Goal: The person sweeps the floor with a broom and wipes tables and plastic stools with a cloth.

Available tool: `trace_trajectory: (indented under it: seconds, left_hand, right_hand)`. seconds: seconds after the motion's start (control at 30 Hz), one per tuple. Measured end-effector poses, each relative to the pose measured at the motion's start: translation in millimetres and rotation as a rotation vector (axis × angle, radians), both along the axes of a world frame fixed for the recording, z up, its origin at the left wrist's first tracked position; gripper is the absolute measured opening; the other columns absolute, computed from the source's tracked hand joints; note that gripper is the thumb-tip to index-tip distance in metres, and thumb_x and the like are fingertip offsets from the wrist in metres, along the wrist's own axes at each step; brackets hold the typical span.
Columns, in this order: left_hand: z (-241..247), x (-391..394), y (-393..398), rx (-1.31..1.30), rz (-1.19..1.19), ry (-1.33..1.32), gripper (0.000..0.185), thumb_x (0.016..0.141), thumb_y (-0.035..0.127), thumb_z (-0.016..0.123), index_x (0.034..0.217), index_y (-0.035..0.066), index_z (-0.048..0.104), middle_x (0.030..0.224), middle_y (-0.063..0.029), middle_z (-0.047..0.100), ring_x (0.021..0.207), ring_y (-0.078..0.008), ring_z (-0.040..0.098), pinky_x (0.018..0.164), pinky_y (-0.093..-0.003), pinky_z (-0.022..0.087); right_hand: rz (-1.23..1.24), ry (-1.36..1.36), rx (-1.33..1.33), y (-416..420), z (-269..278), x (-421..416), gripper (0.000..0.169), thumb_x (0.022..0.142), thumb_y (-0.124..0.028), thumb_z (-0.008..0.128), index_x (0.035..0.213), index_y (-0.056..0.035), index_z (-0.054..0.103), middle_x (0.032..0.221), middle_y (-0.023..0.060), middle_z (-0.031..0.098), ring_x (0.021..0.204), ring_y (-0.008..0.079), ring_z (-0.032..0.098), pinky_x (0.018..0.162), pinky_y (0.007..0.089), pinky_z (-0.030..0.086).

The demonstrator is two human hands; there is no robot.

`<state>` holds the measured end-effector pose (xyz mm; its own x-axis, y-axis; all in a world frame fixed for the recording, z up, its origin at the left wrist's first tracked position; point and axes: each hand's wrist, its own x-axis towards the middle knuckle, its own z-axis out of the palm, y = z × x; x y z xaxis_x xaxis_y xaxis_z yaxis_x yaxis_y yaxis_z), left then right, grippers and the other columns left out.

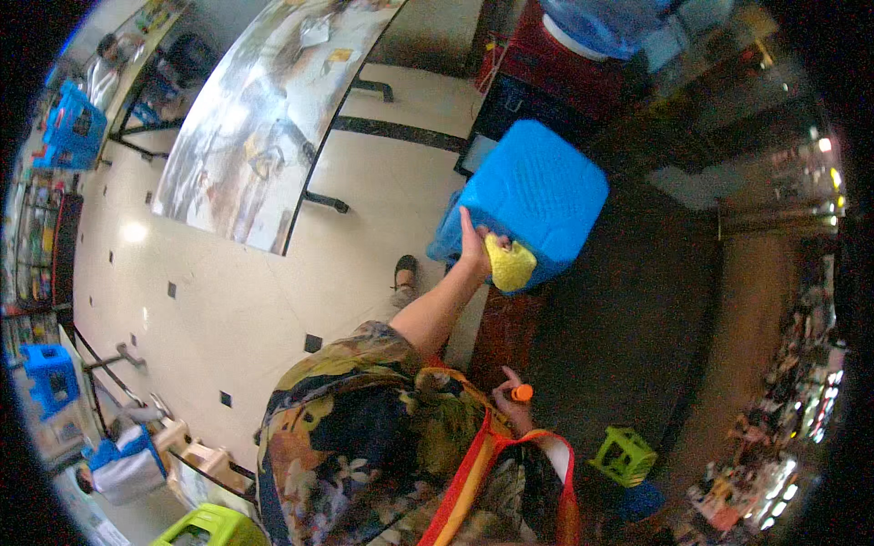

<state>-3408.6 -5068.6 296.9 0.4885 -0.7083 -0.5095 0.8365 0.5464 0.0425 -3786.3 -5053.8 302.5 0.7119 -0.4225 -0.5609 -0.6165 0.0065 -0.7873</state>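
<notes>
My left hand (pixel 476 249) reaches out with a yellow cloth (pixel 511 263) bunched in its fingers. The cloth lies against the near side of a blue plastic stool (pixel 539 191), whose broad textured face is turned up towards me. Closer to my body, my right hand (pixel 513 404) is wrapped around a small item with an orange cap (pixel 522 392). The rest of that item is hidden by the hand and shadow.
A glossy picture-topped table (pixel 252 136) stands at the left on a tiled floor (pixel 205 307). Green stools (pixel 623 456) and blue stools (pixel 51 379) stand around. A large blue water bottle (pixel 608 24) is at the top. Other people (pixel 102 75) sit at far tables.
</notes>
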Motion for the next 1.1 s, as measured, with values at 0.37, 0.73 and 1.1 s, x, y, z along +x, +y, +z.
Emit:
trace_trajectory:
  seconds: [0.37, 0.73, 1.1]
  left_hand:
    - [-69.9, -46.9, 24.5, 0.478, -0.899, -0.822, 0.050, 0.084, 0.015, 0.057, 0.129, -0.002, 0.042, 0.092, -0.0176, 0.059, 0.065, -0.0285, 0.058, 0.054, -0.0466, 0.047]
    - [91.2, -49.2, 151.2, 0.112, -0.770, -1.457, 0.037, 0.087, 0.009, 0.059, 0.124, 0.010, 0.052, 0.100, -0.0010, 0.058, 0.093, -0.0124, 0.054, 0.078, -0.0296, 0.046]
    - [99.4, 46.9, 204.4, 1.220, -0.247, -1.140, 0.030, 0.078, 0.002, 0.060, 0.106, -0.003, 0.051, 0.098, -0.0207, 0.059, 0.093, -0.0297, 0.058, 0.077, -0.0411, 0.047]
  right_hand:
    - [0.111, -0.205, -0.347, 6.6, 32.8, 37.0, 0.051, 0.081, -0.007, 0.066, 0.128, -0.0026, 0.048, 0.083, 0.0015, 0.060, 0.079, 0.0138, 0.056, 0.082, 0.0310, 0.046]
    - [-0.053, -0.390, -0.248, 54.6, 153.6, 227.1, 0.038, 0.081, -0.014, 0.070, 0.113, -0.0027, 0.053, 0.093, 0.0064, 0.061, 0.087, 0.0166, 0.058, 0.080, 0.0298, 0.046]
    - [0.432, -0.174, 0.197, 88.7, 100.6, 338.0, 0.066, 0.080, -0.017, 0.066, 0.135, -0.0043, 0.034, 0.126, 0.0109, 0.051, 0.114, 0.0263, 0.053, 0.090, 0.0348, 0.045]
